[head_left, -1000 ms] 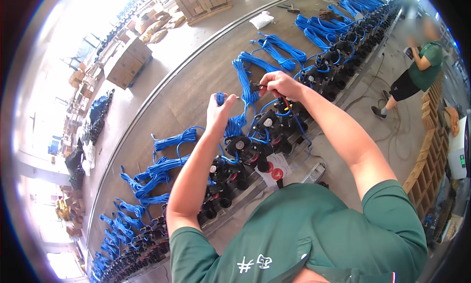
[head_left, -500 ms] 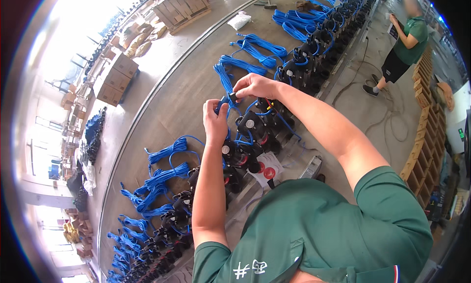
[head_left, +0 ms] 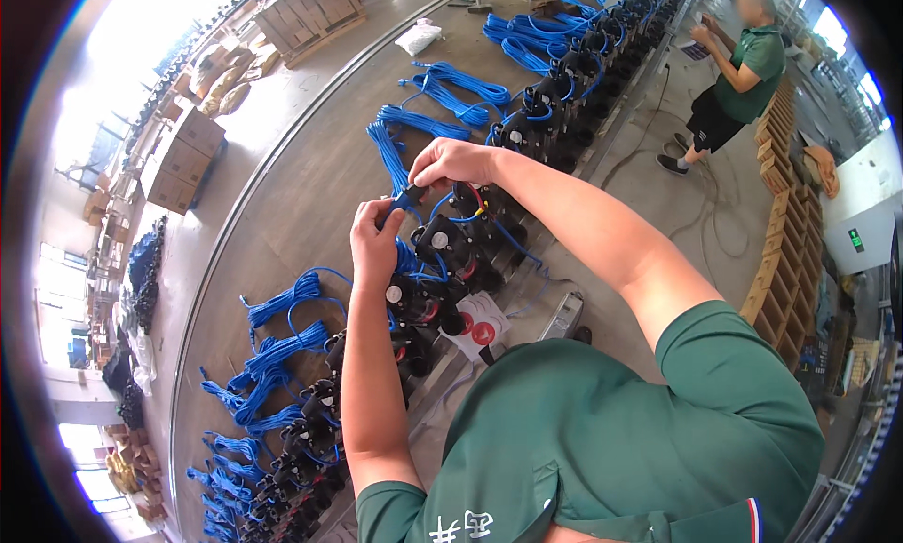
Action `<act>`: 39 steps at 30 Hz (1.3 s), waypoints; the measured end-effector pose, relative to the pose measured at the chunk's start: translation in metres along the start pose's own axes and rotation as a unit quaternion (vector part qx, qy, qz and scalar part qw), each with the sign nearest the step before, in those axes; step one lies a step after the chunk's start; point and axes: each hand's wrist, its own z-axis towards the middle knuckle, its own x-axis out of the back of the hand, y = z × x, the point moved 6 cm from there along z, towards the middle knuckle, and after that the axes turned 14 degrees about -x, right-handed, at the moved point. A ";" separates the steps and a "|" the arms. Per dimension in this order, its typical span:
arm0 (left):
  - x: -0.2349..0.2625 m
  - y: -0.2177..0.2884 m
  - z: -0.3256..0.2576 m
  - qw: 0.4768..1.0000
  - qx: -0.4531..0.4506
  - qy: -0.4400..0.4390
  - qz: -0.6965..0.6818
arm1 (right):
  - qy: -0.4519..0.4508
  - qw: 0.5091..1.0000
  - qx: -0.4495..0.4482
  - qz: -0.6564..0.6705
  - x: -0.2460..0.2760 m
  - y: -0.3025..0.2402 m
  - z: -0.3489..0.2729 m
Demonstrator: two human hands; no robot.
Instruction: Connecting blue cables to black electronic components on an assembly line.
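My left hand [head_left: 374,251] is closed on a dark blue piece [head_left: 402,201] that looks like a cable plug. Right beside it, my right hand [head_left: 457,163] pinches a small black piece [head_left: 415,192] between thumb and fingertips. The two pieces meet end to end; whether they are joined is too small to tell. Below my hands stand black pumps [head_left: 441,242] with blue cables. One has red and yellow wires [head_left: 480,202] showing at its top. Bundled blue cable [head_left: 387,151] lies just beyond my fingers.
The row of black pumps with blue cable coils [head_left: 268,369] runs along the long table [head_left: 273,223]. A printed sheet [head_left: 484,325] lies by the near edge. A white bag [head_left: 419,39] sits farther back. At the right, a person [head_left: 748,68] stands near wooden racks [head_left: 776,223].
The whole view has shifted, so the scene sits farther left. My hands stay together, and the black piece now lines up closer against the blue one.
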 end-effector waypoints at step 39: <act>-0.020 0.060 -0.026 0.941 -0.203 -0.095 0.251 | 0.381 0.923 0.031 -0.047 0.071 0.188 -0.274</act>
